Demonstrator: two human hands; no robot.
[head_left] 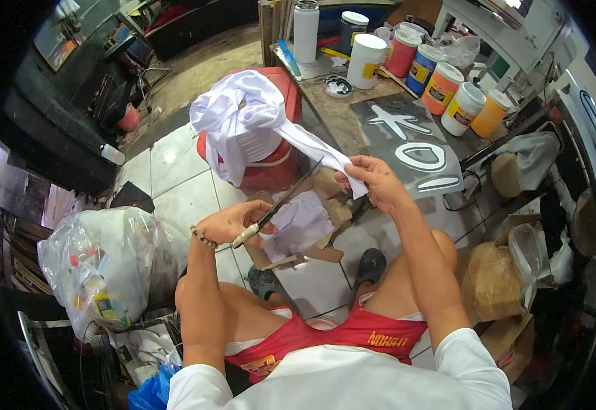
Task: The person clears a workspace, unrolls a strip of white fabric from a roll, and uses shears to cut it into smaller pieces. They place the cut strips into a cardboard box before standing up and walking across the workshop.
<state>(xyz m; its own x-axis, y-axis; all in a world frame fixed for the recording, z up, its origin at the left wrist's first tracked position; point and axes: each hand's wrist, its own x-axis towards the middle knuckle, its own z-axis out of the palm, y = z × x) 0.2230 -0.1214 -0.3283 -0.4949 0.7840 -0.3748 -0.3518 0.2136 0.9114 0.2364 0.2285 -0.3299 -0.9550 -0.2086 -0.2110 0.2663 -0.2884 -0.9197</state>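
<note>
My left hand (235, 222) is closed around dark scissors (281, 205) whose handle is partly wrapped in pale material. Their blades point up and right, with the tips close to a white cloth strip (318, 147). My right hand (376, 181) pinches that strip near its end, and a short tail hangs below the fingers. From there the strip stretches back to a heaped white cloth (240, 102) on a red container (290, 102). Below my hands, an open cardboard box (322, 254) holds white cloth pieces (301, 222).
On the right, a worktable (335, 109) carries several paint jars (366, 61), a white bottle (305, 34) and a dark sheet with white lettering (407, 147). A stuffed clear plastic bag (106, 253) sits at left on the tiled floor (185, 198). Wrapped cardboard (493, 280) stands at right.
</note>
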